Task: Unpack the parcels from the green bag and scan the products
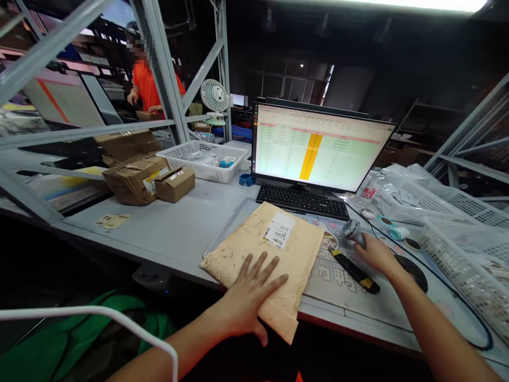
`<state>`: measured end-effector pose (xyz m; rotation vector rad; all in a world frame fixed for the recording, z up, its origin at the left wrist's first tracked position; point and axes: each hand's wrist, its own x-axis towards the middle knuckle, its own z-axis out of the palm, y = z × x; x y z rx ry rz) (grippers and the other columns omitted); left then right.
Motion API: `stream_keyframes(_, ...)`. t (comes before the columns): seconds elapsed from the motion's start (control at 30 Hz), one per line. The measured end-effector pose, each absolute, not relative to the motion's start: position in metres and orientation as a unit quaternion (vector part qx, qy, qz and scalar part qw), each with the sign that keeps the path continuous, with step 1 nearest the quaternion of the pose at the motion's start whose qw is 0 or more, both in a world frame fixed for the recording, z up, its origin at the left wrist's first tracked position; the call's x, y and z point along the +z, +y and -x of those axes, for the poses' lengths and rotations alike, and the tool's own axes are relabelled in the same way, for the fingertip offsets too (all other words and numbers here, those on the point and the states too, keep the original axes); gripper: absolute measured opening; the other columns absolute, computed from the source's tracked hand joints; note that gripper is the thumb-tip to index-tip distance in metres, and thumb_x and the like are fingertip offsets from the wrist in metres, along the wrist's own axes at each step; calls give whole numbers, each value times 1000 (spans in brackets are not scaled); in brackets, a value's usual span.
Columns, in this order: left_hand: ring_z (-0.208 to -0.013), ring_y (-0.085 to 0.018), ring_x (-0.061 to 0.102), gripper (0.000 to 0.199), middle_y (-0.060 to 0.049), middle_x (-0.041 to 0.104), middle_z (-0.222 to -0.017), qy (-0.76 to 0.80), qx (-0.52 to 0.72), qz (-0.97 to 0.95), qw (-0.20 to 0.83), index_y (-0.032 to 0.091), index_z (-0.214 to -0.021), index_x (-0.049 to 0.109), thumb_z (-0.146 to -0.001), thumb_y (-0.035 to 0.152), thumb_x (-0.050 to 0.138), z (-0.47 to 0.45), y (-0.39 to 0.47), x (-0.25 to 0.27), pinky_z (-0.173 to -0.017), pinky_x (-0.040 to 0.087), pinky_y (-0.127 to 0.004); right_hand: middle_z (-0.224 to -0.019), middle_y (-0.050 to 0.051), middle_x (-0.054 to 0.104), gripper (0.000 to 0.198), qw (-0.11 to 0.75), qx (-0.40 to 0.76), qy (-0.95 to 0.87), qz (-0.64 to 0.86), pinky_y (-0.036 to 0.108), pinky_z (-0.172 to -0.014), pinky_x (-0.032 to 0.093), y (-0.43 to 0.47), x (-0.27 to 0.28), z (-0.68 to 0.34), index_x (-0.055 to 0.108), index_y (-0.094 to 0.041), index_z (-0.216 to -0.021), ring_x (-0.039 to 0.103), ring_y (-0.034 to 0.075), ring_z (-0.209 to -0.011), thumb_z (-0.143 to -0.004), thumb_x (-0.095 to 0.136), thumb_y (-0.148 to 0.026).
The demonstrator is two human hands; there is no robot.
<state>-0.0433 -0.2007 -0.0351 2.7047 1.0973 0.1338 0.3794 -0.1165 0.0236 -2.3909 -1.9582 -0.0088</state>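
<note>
A tan padded envelope (238, 249) lies slantwise on the desk mat, its near corner jutting past the desk's front edge. On its upper part is a white printed label (279, 229). My left hand (252, 292) rests flat on the envelope with fingers spread. To the right, my right hand (374, 252) is wrapped round the grip of a grey handheld barcode scanner (352, 231), whose head points left towards the envelope. Just below the scanner lies a black and yellow box cutter (353, 270) on the mat.
Behind the envelope stand a black keyboard (304, 201) and a monitor (318, 154) showing a spreadsheet. Cardboard boxes (133, 180) and a white basket (214, 172) are at the left. White baskets (465, 265) line the right side. A person in orange (147, 85) stands beyond the metal frame.
</note>
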Motion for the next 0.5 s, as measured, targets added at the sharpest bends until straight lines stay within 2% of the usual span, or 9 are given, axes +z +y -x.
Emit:
stream_keyframes(0.07,-166,-51,5,124,-12,8,-182,409,58,-909,60,38,-171,32,-67,40,99,54,-200,-48,-128,4,-81,-125,25,73,49,5,-20,-602,798,42,-90,54,-121,-3,-385,58,-4,-143,72,38,-115,-104,53,-33)
stream_keyframes(0.13,-167,-46,9,111,-9,12,-182,415,103,-904,15,40,-171,33,-75,23,89,62,-200,-61,-131,9,-75,-127,26,72,54,-17,-20,-590,807,45,-92,55,-125,-15,-388,54,-2,-147,72,39,-117,-105,51,-36)
stream_keyframes(0.23,-168,-43,13,102,-8,15,-182,395,177,-901,-22,38,-171,34,-81,20,79,65,-200,-75,-132,16,-71,-125,26,73,54,-39,5,-580,814,49,-91,55,-119,3,-393,66,-7,-136,72,42,-115,-106,48,-48)
stream_keyframes(0.3,-167,-43,17,96,-8,19,-182,391,205,-896,-39,36,-170,37,-83,20,75,65,-200,-78,-132,18,-70,-125,26,74,58,-11,-5,-571,821,51,-94,55,-103,29,-392,69,-9,-135,70,44,-118,-106,46,-54)
stream_keyframes(0.4,-166,-43,20,90,-8,23,-181,390,215,-894,-52,34,-169,42,-85,19,72,63,-199,-77,-133,19,-68,-132,24,73,57,47,-25,-596,801,50,-106,51,-59,61,-379,60,-7,-151,66,42,-129,-108,44,-41)
stream_keyframes(0.5,-167,-42,20,86,-8,24,-181,391,212,-894,-46,33,-168,44,-87,20,69,63,-197,-76,-133,19,-67,-142,16,71,50,39,13,-631,774,37,-114,45,-8,61,-360,62,-13,-152,62,31,-137,-104,51,-24)
